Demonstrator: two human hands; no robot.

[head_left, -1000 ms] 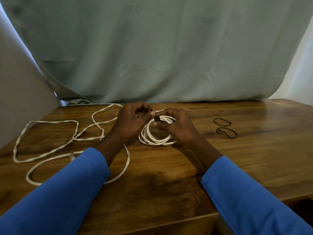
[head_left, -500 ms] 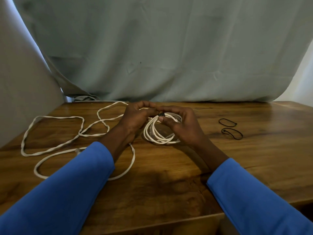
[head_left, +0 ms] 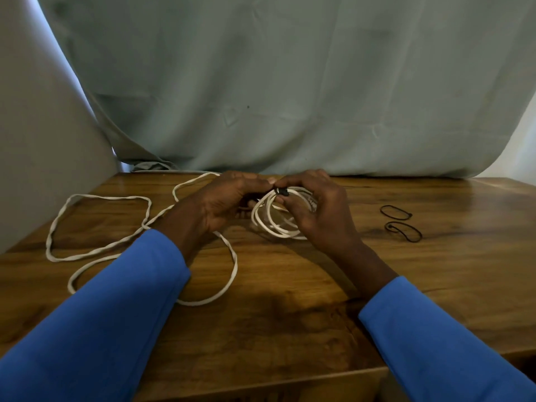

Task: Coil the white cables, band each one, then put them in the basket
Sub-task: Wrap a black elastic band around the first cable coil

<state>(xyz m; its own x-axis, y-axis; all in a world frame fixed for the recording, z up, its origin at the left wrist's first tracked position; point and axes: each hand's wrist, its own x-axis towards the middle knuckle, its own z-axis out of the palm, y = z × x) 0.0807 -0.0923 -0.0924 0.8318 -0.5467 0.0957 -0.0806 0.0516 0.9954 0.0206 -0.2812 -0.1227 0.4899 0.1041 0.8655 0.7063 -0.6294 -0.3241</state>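
While both hands meet over the wooden table [head_left: 290, 329], here is what shows:
Left hand [head_left: 220, 204]: fingers pinched on the top of the coiled white cable [head_left: 272, 224].
Right hand [head_left: 319, 207]: closed around the coil's right side, fingertips on a black band [head_left: 282, 191] at the top.
Loose white cable [head_left: 101, 248]: spread out on the left.
Spare black bands [head_left: 401, 223]: two, lying well apart to the right.

White cables [head_left: 272, 224], black bands [head_left: 396, 212], blue sleeves [head_left: 121, 300].
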